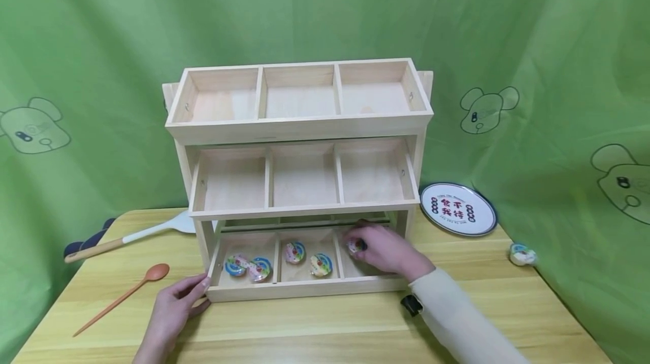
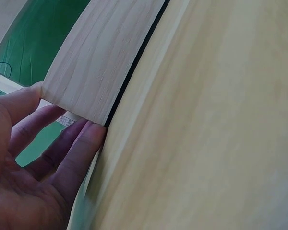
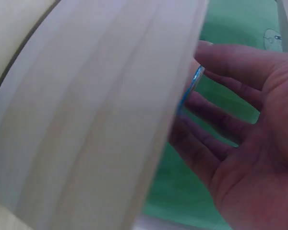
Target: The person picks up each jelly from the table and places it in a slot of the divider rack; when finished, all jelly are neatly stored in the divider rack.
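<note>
A wooden three-tier rack stands on the table, each tray split into three compartments. My left hand [image 1: 175, 305] grips the front left corner of the bottom tray [image 1: 304, 290], its thumb at the upper edge and fingers at the lower edge of the front board [image 2: 103, 62]. Inside the bottom tray's right compartment, my right hand [image 1: 383, 246] holds a small jelly cup [image 1: 355, 246] with a printed lid. Its blue rim [image 3: 192, 88] shows between the fingers in the right wrist view. Two jelly cups [image 1: 260, 269] lie in the left compartment, two more [image 1: 321, 264] in the middle one.
Another jelly cup [image 1: 522, 254] lies at the table's right edge. Behind it, a white plate [image 1: 459, 209] with red and black print rests near the curtain. To the left are a white spatula [image 1: 152, 231] with a wooden handle and a brown wooden spoon [image 1: 156, 272].
</note>
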Demonstrator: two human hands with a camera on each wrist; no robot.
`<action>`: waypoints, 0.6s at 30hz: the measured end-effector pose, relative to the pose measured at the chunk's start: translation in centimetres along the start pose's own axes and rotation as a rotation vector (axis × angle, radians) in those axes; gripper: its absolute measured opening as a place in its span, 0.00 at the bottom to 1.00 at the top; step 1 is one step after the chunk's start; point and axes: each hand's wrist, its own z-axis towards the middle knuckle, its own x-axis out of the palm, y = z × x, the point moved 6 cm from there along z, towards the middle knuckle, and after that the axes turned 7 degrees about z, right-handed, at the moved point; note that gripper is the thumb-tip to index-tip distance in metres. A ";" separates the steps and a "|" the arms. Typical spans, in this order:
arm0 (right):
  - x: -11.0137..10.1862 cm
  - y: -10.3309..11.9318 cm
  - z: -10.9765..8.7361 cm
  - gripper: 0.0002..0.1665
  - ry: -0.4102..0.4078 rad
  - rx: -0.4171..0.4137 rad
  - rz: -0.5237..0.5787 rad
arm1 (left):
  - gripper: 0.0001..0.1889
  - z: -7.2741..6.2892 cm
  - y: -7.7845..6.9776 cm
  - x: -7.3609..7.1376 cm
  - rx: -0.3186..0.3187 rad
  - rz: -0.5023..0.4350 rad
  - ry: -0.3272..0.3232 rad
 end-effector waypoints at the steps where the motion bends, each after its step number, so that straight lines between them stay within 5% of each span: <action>1: 0.1 -0.1 0.2 0.21 0.000 0.002 -0.002 | 0.22 0.0 0.0 0.0 0.000 -0.003 -0.001; 18: 1.9 -1.0 1.6 0.24 0.033 0.088 -0.060 | 0.22 -0.1 -0.1 0.0 -0.001 -0.004 -0.006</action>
